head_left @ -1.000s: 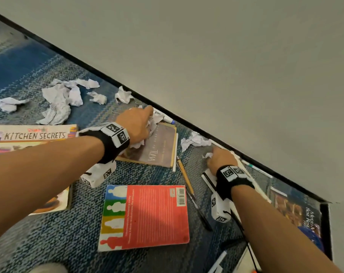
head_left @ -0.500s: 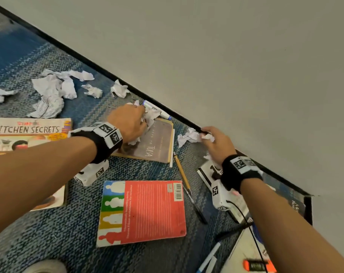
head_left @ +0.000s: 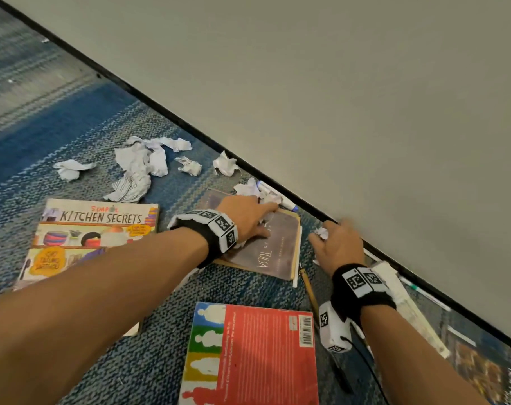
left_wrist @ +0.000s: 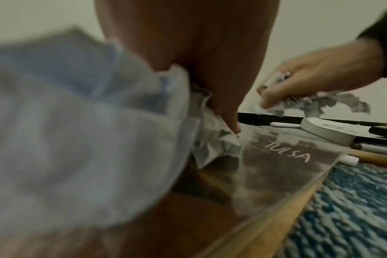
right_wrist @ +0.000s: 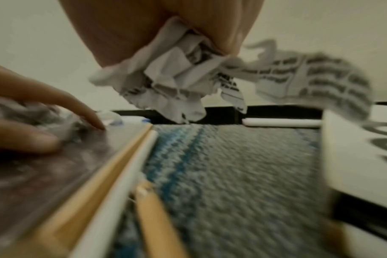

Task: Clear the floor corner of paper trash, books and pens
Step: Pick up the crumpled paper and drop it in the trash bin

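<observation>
Both hands mid paper pickup: left hand (head_left: 248, 217) curled on a wad (left_wrist: 212, 139) atop the Tulsa book (head_left: 273, 252), right hand (head_left: 340, 244) clutching scraps (right_wrist: 179, 76) off the floor; next, far-left paper (head_left: 140, 165).

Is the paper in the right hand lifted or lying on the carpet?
Lifted. In the right wrist view the right hand grips the crumpled paper, which hangs clear above the carpet.
</observation>
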Available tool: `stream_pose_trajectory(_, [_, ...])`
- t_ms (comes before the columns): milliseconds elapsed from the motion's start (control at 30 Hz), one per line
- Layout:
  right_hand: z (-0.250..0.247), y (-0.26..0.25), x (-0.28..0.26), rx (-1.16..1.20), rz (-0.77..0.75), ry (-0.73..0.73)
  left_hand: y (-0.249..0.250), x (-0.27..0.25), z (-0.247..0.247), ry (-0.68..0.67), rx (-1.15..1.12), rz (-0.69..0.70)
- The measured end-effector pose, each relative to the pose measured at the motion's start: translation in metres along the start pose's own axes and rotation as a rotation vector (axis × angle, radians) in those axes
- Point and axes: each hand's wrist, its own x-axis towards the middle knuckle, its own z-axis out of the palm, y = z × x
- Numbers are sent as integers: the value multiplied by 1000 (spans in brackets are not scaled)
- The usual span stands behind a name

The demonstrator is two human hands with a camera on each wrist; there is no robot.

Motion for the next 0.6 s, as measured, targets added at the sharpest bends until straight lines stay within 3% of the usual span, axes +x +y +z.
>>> stream_pose_trajectory(133, [-14,-40,10,165,-210,143,11,4,6,102,-5,41])
stream_pose_trajectory(267, [-18,-82,28,369,-325,166,-3,-15,7,195,-130,11])
stream_pose_trajectory(333, [-9,-102,37,394,-393,84,-22,-28,3,191,-118,-58])
stream_pose_trajectory(467, [31,-122,46,221,-419,-147,-69,-51,-6,243,-165,-233])
stream_pose_trajectory(600, [41,-124,47,233,-399,-60,-102,-53,-15,305,-116,-410])
